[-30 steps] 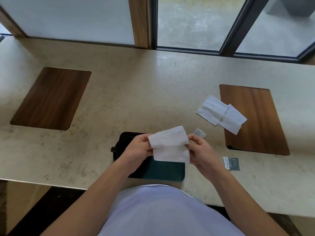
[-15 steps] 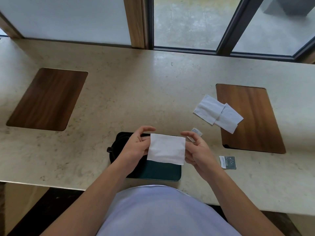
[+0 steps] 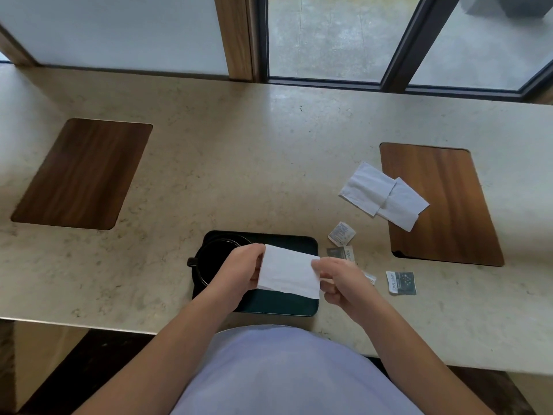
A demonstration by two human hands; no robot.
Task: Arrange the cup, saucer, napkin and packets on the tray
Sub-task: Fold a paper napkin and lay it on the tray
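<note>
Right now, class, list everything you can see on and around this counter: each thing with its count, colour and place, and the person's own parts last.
Tray: one, dark, counter's near edge.
Cup: one, black, tray's left part, handle pointing left.
Folded napkin: one, white, held over the tray.
Spare napkins: two, white, overlapping, at the right inlay's edge.
Packets: four showing, pale and dark, counter right of tray.
Wooden inlays: two, brown, left and right.
Counter: one, beige stone.
Left hand: grips napkin's left edge.
Right hand: pinches its right edge.
</note>
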